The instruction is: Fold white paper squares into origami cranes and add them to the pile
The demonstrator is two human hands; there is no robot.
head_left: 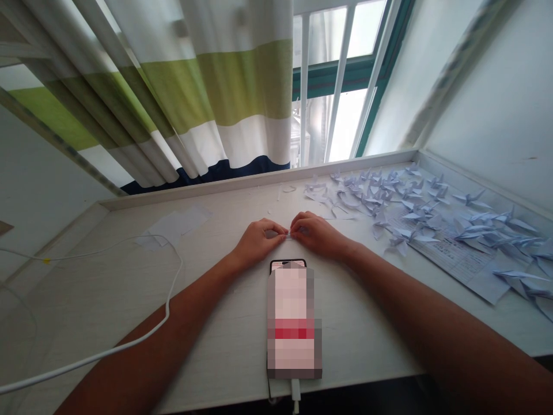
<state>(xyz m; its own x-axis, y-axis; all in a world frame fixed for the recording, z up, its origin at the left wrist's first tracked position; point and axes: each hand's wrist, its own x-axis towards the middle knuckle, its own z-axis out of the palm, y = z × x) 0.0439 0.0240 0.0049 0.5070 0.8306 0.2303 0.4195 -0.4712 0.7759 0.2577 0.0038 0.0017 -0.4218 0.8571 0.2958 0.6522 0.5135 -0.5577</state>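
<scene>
My left hand (262,241) and my right hand (314,233) meet over the middle of the white table, fingertips almost touching. Each is closed in a pinch on a small piece of white paper (289,235), most of it hidden behind the fingers. How the paper is folded cannot be made out. Just below the hands lies a phone (288,323) with its screen blurred out and a white cable plugged into its lower end.
Many folded paper cranes (423,213) cover the table's right side, some resting on a printed sheet (453,259). Loose paper squares (175,226) lie at left. A white cable (169,288) loops across my left forearm. Behind are a raised table edge (207,188), a curtain (242,86) and a barred window.
</scene>
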